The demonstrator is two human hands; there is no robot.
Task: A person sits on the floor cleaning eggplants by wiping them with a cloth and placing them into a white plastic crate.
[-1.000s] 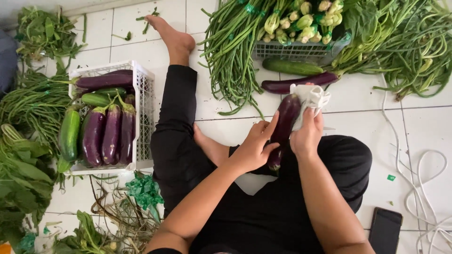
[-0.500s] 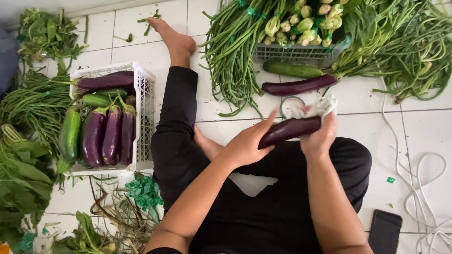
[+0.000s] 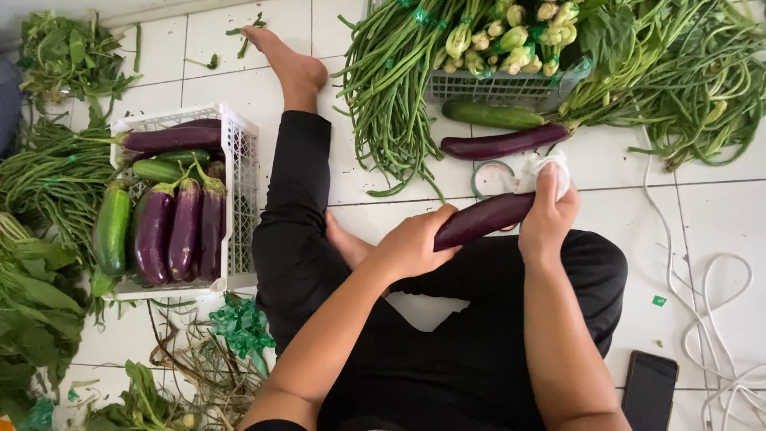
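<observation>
My left hand grips the lower end of a long purple eggplant, held nearly level over my lap. My right hand clasps its upper end together with a crumpled white cloth. A second eggplant and a green cucumber lie on the tiles just beyond. A roll of tape sits under the cloth end.
A white crate at left holds several eggplants and cucumbers. Long beans and a grey basket of greens lie ahead. Leafy greens pile at left. A phone and white cord lie at right.
The eggplant has swung from upright to nearly level between my hands, and my right hand with the cloth now sits at its upper end.
</observation>
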